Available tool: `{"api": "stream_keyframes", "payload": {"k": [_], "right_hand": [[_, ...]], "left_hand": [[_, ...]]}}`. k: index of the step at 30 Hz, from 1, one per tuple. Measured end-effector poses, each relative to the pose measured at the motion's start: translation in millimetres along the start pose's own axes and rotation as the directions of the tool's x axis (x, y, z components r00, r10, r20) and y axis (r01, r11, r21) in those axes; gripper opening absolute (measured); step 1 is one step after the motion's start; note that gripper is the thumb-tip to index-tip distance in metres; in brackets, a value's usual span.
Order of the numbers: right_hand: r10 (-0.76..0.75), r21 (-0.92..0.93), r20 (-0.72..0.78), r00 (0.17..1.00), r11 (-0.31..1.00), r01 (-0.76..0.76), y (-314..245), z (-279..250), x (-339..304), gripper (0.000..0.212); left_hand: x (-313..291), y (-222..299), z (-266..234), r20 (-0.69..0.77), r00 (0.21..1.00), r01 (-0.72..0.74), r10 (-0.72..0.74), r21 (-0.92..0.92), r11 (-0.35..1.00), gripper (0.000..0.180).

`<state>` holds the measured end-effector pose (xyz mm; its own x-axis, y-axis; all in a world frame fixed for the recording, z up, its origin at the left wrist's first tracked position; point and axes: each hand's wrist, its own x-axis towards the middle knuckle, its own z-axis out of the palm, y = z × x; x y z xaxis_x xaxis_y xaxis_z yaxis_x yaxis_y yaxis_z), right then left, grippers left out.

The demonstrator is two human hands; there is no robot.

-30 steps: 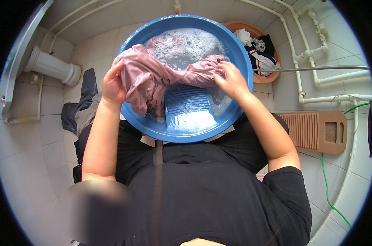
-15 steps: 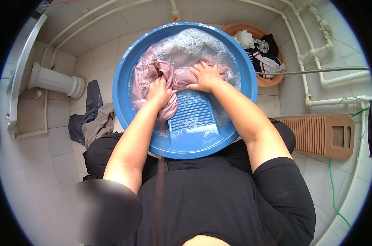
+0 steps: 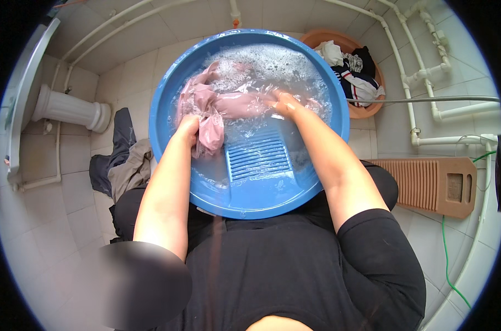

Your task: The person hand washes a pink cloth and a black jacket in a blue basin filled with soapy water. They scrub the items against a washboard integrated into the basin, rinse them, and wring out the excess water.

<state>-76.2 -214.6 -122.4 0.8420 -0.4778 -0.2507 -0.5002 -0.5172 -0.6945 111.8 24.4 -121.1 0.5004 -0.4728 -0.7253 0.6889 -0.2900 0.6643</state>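
A wet pink garment lies in soapy water inside a round blue basin. My left hand is closed on its bunched left part, with the fingertips hidden by cloth. From that bunch a twisted length of the garment stretches right through the water. There my right hand, partly under water, closes on the cloth; splashes blur its fingers. A ribbed blue washboard surface slopes down in the near half of the basin, below both hands. White foam covers the far side of the water.
Behind the basin on the right, an orange tub holds dark and white clothes. A brown washboard lies right of my knee. Dark and beige clothes lie on the floor at left, near a white pedestal. White pipes line the wall.
My left hand has shifted left and nearer, drawing the bunched garment along. My right hand has gone from spread on the cloth to deeper in the water. The water is more stirred.
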Motion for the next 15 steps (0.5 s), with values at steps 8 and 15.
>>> {"api": "stream_keyframes", "payload": {"k": [8, 15], "right_hand": [[-0.298, -0.211, -0.132, 0.946, 0.94, 0.267, -19, -26, -39, 0.023], [-0.267, 0.004, -0.33, 0.906, 0.959, 0.284, -49, -81, -97, 0.017]], "left_hand": [[-90, 55, -19, 0.3, 0.813, -0.393, 0.499, -0.351, 0.85, 0.032], [-149, 53, -37, 0.423, 0.809, -0.552, 0.409, 0.305, 0.776, 0.04]]}}
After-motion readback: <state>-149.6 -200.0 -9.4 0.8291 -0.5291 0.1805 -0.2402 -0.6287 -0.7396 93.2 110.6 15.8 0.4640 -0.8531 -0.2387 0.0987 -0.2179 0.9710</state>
